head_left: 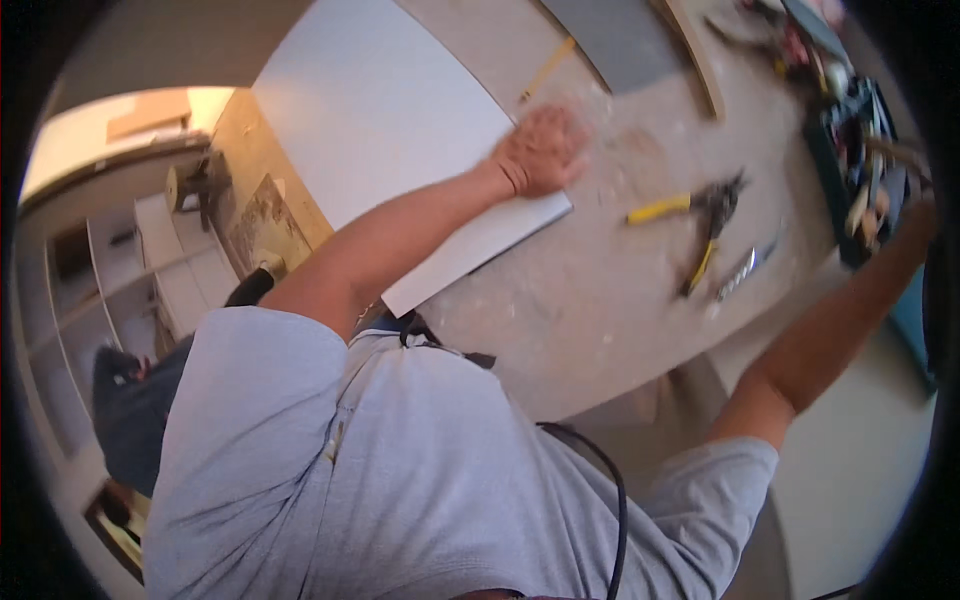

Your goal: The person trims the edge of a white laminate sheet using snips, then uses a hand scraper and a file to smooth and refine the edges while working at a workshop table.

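The left hand (pixel 543 150), a little past 12 o'clock, is over the right edge of the white board (pixel 370 110). Its fingers are blurred, so I cannot tell if its grip is wide or narrow, nor if it presses on the board. The right hand (pixel 915 218), between 2 and 3 o'clock, is at the toolbox (pixel 828 185); the dark rim hides much of it, and I cannot tell what its grip holds.

The white board lies flat on the worktop (pixel 540 330), mainly towards 11 o'clock. It is large, plain and smooth-looking, with a sharp corner just below the left hand and a thin dark line under its lower edge. The left forearm crosses over it.

At 2 o'clock lie the pliers (pixel 712 205), with yellow handles and dark head; near them, at 3 o'clock, a silvery tool (pixel 742 274). At 1 o'clock is a grey board (pixel 635 45), with a wood strip (pixel 695 60) along its right side.
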